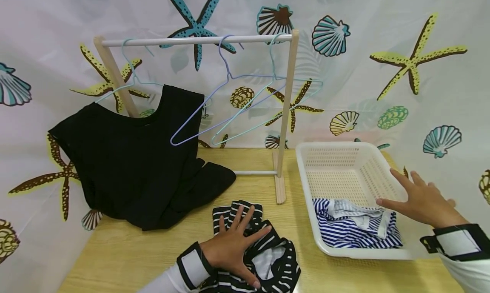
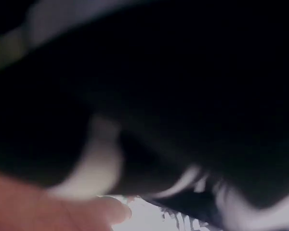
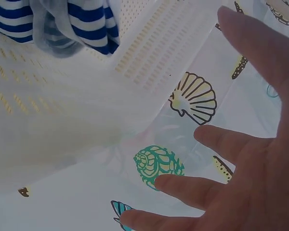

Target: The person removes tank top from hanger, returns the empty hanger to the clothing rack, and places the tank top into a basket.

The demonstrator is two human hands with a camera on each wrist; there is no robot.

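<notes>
My left hand (image 1: 231,246) lies over a bunched black-and-white striped garment (image 1: 287,261) on the table, fingers and thumb spread wide. The left wrist view is mostly filled by blurred dark cloth (image 2: 183,86), with a bit of the hand at lower left. Over the right rim of a white plastic basket (image 1: 337,146), my right hand (image 1: 426,199) hovers with its fingers stretched apart, holding nothing. Inside the basket is a folded blue-and-white striped garment (image 1: 352,231). In the right wrist view that garment shows at upper left, away from the spread fingers (image 3: 192,190).
A wooden rack with a white rail (image 1: 183,41) stands at the back. From it hang a black top (image 1: 130,161) on a light green hanger at left, plus a bare purple hanger (image 1: 228,75) and a bare mint hanger (image 1: 274,76). A shell-print curtain (image 1: 356,84) backs the table.
</notes>
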